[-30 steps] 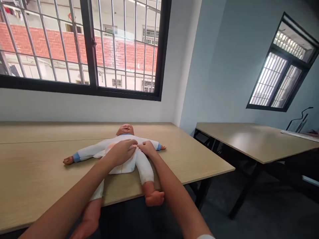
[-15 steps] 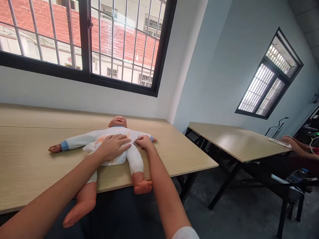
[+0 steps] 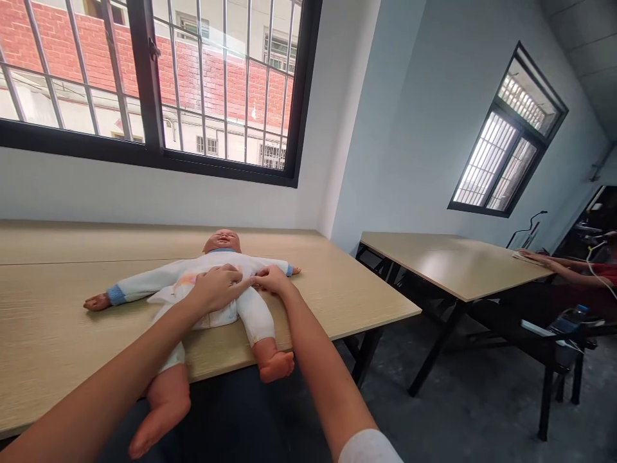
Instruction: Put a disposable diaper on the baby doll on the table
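A baby doll (image 3: 222, 242) lies on its back on the wooden table (image 3: 347, 283), arms spread and bare feet hanging past the front edge. It wears a white suit with blue cuffs, and around its middle is a white diaper (image 3: 216, 318) with a faint orange and pink print. A loose flap of the diaper sticks out on the left. My left hand (image 3: 216, 287) rests on the doll's belly with curled fingers, its thumb reaching the right hand. My right hand (image 3: 272, 280) pinches the diaper's edge at the right hip. The fingertips are partly hidden.
A barred window (image 3: 222, 90) is in the wall behind the table. To the right stands a second table (image 3: 434, 263), where another person's hands (image 3: 535, 258) rest. A dark chair (image 3: 544, 347) with a bottle (image 3: 576, 315) is near that person.
My left hand's fingers, flat on the doll's belly before, have curled in and its thumb has come against my right hand. The view has shifted slightly; the doll lies as before.
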The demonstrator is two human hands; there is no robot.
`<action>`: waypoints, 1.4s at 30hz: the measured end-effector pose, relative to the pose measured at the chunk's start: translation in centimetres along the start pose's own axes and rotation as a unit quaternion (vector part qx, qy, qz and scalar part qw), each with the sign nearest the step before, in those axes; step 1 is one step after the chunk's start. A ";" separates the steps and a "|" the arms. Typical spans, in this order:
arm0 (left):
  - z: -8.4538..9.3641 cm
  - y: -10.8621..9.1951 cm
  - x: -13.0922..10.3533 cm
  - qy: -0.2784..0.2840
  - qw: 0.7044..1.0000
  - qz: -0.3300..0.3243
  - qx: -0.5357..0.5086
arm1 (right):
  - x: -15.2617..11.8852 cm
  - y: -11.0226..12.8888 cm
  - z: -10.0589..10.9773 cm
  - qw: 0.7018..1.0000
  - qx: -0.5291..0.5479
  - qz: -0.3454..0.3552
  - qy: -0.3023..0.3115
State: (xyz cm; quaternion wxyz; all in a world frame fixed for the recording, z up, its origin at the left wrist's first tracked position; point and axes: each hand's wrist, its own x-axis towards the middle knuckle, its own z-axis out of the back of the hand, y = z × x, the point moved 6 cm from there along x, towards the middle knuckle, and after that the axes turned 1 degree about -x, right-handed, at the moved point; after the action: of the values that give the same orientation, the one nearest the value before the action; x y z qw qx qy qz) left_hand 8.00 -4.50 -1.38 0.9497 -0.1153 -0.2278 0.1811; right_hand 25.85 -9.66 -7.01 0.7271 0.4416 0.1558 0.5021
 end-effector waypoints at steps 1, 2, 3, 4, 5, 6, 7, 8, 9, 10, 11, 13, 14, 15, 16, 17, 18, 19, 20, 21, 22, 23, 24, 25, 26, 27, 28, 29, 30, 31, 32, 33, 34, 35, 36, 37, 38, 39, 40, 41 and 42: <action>0.1 -0.1 0.2 0.000 1.000 0.017 0.016 | 0.0 -0.1 0.1 1.000 0.000 -0.001 -0.003; 0.1 -0.2 0.5 0.004 0.999 0.031 0.032 | 0.1 -0.2 0.1 1.000 0.000 -0.002 -0.010; 0.1 -0.3 0.6 0.011 0.998 0.040 0.044 | 0.3 -0.3 0.2 1.000 -0.001 -0.002 -0.018; 0.2 -0.2 0.7 0.018 0.998 0.044 0.047 | 0.4 -0.4 0.3 1.000 -0.002 -0.001 -0.027; 0.2 -0.1 0.8 0.027 0.998 0.044 0.043 | 0.6 -0.5 0.3 0.999 -0.004 0.002 -0.034; 0.2 0.0 0.8 0.036 0.998 0.042 0.035 | 0.7 -0.6 0.3 0.999 -0.005 0.007 -0.039; 0.2 0.2 0.7 0.043 0.998 0.039 0.025 | 0.8 -0.6 0.3 0.999 -0.006 0.013 -0.041; 0.2 0.4 0.6 0.046 0.998 0.035 0.013 | 0.9 -0.6 0.2 0.999 -0.006 0.019 -0.041; 0.3 0.6 0.4 0.046 0.999 0.030 0.001 | 0.9 -0.6 0.1 0.999 -0.006 0.025 -0.039; 0.3 0.7 0.3 0.043 0.999 0.025 -0.009 | 0.9 -0.5 0.0 0.999 -0.007 0.028 -0.037; 0.3 0.8 0.1 0.039 0.999 0.021 -0.017 | 0.8 -0.4 -0.1 0.999 -0.008 0.031 -0.034; 0.4 0.8 -0.2 0.030 0.999 0.012 -0.028 | 0.5 0.1 -0.3 0.999 -0.010 0.032 -0.027; 0.4 0.8 -0.3 0.026 0.999 0.009 -0.030 | 0.4 0.3 -0.4 0.999 -0.012 0.032 -0.022; 0.4 0.8 -0.4 0.021 0.999 0.007 -0.032 | 0.2 0.6 -0.4 0.999 -0.014 0.032 -0.018; 0.4 0.7 -0.5 0.018 0.999 0.006 -0.033 | 0.0 0.9 -0.4 0.999 -0.017 0.031 -0.013; 0.4 0.7 -0.5 0.015 0.999 0.006 -0.033 | -0.1 1.2 -0.4 0.999 -0.020 0.029 -0.007; 0.4 0.7 -0.6 0.013 0.999 0.006 -0.034 | -0.2 1.4 -0.4 0.999 -0.025 0.025 -0.003; 0.4 0.7 -0.6 0.012 0.999 0.006 -0.035 | -0.3 1.5 -0.3 0.999 -0.030 0.020 0.002; 0.4 0.7 -0.7 0.011 0.999 0.005 -0.036 | -0.4 1.5 -0.1 0.999 -0.036 0.014 0.008; 0.4 0.7 -0.7 0.011 0.999 0.005 -0.037 | -0.4 1.4 0.0 0.999 -0.042 0.006 0.015; 0.4 0.7 -0.7 0.011 0.999 0.006 -0.037 | -0.5 1.3 0.1 0.999 -0.048 -0.003 0.024; 0.4 0.8 -0.8 0.011 0.999 0.007 -0.036 | -0.5 1.1 0.3 0.998 -0.053 -0.012 0.037; 0.5 0.8 -0.8 0.011 0.999 0.009 -0.035 | -0.6 0.9 0.3 0.997 -0.057 -0.021 0.053; 0.5 0.8 -0.9 0.011 0.999 0.011 -0.033 | -0.7 0.8 0.3 0.995 -0.060 -0.030 0.073; 0.5 0.8 -0.9 0.012 0.999 0.013 -0.032 | -0.8 0.7 0.3 0.993 -0.062 -0.038 0.095; 0.6 0.8 -0.9 0.013 0.999 0.014 -0.030 | -0.9 0.7 0.2 0.990 -0.062 -0.045 0.120; 0.6 0.8 -0.9 0.013 0.999 0.016 -0.029 | -1.1 0.8 0.0 0.986 -0.062 -0.052 0.148; 0.6 0.8 -1.0 0.013 0.999 0.017 -0.029 | -1.3 0.8 -0.3 0.980 -0.064 -0.060 0.177; 0.6 0.8 -1.0 0.013 0.999 0.018 -0.029 | -1.5 1.0 -0.5 0.975 -0.073 -0.061 0.201; 0.6 0.8 -1.0 0.011 0.999 0.018 -0.029 | -1.6 1.2 -0.8 0.972 -0.086 -0.054 0.214; 0.5 0.8 -1.0 0.009 0.999 0.017 -0.029 | -1.7 1.5 -0.9 0.971 -0.101 -0.041 0.215; 0.5 0.8 -0.9 0.007 0.999 0.016 -0.029 | -1.8 1.8 -1.0 0.972 -0.115 -0.023 0.205; 0.5 0.8 -0.9 0.005 0.999 0.015 -0.029 | -1.8 2.1 -1.1 0.974 -0.127 -0.002 0.186; 0.4 0.9 -0.9 0.004 0.999 0.013 -0.030 | -1.8 2.4 -1.2 0.977 -0.134 0.018 0.164; 0.4 0.9 -0.9 0.002 0.999 0.012 -0.030 | -1.8 2.7 -1.3 0.979 -0.137 0.031 0.147; 0.3 1.0 -0.8 0.001 0.999 0.010 -0.030 | -1.8 2.8 -1.5 0.980 -0.140 0.040 0.134; 0.3 1.1 -0.8 0.001 1.000 0.009 -0.029 | -1.8 2.9 -1.7 0.981 -0.143 0.046 0.122; 0.2 1.1 -0.7 0.001 1.000 0.008 -0.028 | -1.8 3.1 -1.9 0.982 -0.146 0.051 0.113; 0.2 1.2 -0.7 0.002 1.000 0.007 -0.027 | -1.7 3.1 -2.1 0.982 -0.147 0.053 0.104; 0.1 1.3 -0.7 0.003 1.000 0.007 -0.025 | -1.6 3.2 -2.2 0.983 -0.147 0.052 0.098; 0.1 1.4 -0.7 0.004 1.000 0.008 -0.024 | -1.6 3.3 -2.4 0.984 -0.146 0.050 0.094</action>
State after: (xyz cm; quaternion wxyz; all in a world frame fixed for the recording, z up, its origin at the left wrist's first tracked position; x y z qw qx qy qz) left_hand 7.03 -3.53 -1.99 0.9462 -0.1403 -0.2271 0.1829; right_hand 21.63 -9.50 -6.07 0.7399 0.2890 0.1261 0.5943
